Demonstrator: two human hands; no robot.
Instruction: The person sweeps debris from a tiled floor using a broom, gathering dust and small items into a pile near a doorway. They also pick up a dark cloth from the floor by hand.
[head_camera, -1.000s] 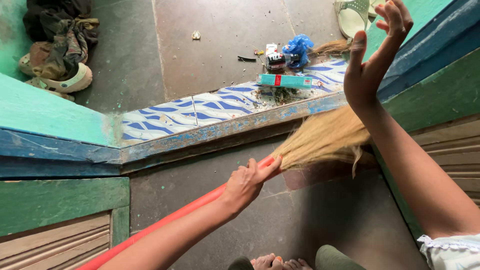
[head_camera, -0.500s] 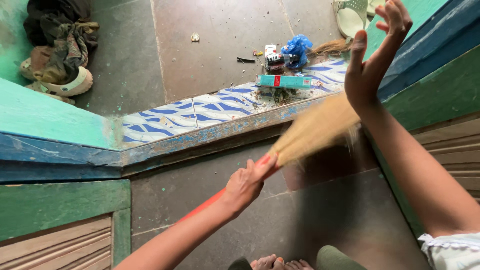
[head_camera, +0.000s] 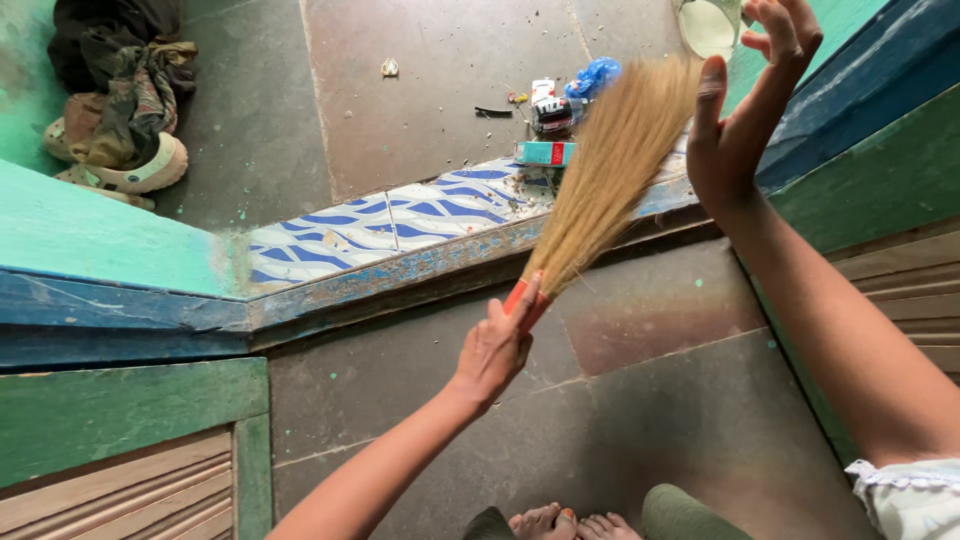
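While left hand (head_camera: 495, 345) grips: red-handled straw broom (head_camera: 610, 165), bristles angled up-right over the blue-patterned tiled threshold (head_camera: 400, 215).
Right hand (head_camera: 745, 110): open, empty, just beside the bristles.

I see the broom (head_camera: 610, 170) has swung up: a second ago its bristles lay low and flat, out past my left hand (head_camera: 497, 345) fingers toward the right; now they fan steeply upward from those fingers, over the tiled sill (head_camera: 400, 215), covering part of the teal box (head_camera: 543, 152) and reaching beside my raised right hand (head_camera: 745, 110). The red handle now hides behind my forearm.
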